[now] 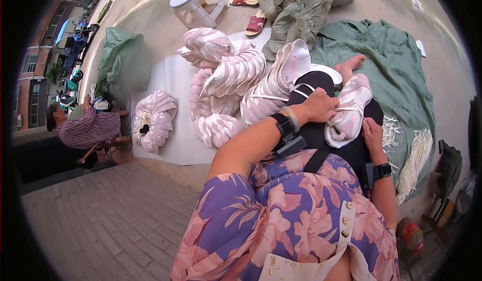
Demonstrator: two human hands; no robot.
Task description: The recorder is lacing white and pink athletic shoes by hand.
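Pale pink mesh fills the middle of the view: a pink-and-white shoe upper with white laces [349,111] lies across your lap, on dark trousers. Your left hand [319,105] is closed over its near edge, fingers curled around the fabric, pinning it against your thigh so it cannot slide. Your right hand [372,136] lies flatter along the shoe's other side, fingers pressed to it — bracing more than gripping; how far it closes underneath you cannot tell. Both wrists carry dark bands.

Stacked bundles of matching pink-and-white uppers [228,88] sit just beyond your knees on a white sheet [170,80] spread over the concrete ground, nested one into the next so they curve like fans. A smaller curled bundle [154,120] lies apart to the left.

To your right, a green cloth [396,60] covers the ground, with loose bunches of white laces [414,160] on it, near your right hand. A grey-green woven sack [296,5] slumps farther off — its contents are hidden. A white plastic stool [193,2] and red sandals [251,12] stand beyond. Another person in a striped shirt [85,128] sits at left.
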